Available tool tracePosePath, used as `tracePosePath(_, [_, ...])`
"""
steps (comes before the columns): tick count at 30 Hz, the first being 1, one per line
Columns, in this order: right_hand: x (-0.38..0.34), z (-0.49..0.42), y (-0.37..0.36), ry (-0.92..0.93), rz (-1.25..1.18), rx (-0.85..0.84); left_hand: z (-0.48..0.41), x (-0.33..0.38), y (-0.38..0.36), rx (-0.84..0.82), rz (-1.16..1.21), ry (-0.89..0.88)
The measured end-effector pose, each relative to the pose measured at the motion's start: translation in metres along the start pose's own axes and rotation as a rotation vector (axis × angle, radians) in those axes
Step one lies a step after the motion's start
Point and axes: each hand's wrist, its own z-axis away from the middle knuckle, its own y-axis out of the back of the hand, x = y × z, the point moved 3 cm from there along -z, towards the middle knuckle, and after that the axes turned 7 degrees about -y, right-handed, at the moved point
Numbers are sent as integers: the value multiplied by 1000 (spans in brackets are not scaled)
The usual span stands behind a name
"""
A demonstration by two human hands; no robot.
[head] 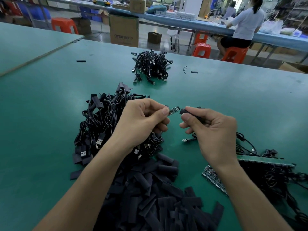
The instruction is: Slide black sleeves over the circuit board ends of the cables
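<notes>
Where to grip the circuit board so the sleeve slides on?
Pinch the circuit board at its cable end, from the left, as the left hand does. Its free end faces the black sleeve in the right hand, so probably keep that bare.

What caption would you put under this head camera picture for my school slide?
Left hand pinches a small circuit board while right hand holds a black sleeve just beside it.

We record a teal-green table top [50, 114], black sleeves [150, 197] and black cables [100, 117] with silver USB plugs [83, 153]. We note a green circuit board [174, 109] and orange-red stools [64, 25] beyond.
</notes>
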Motion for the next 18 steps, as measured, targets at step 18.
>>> tracePosePath(18, [-8,1,-2,23,81,-13,0,0,0,-46,-44,-12])
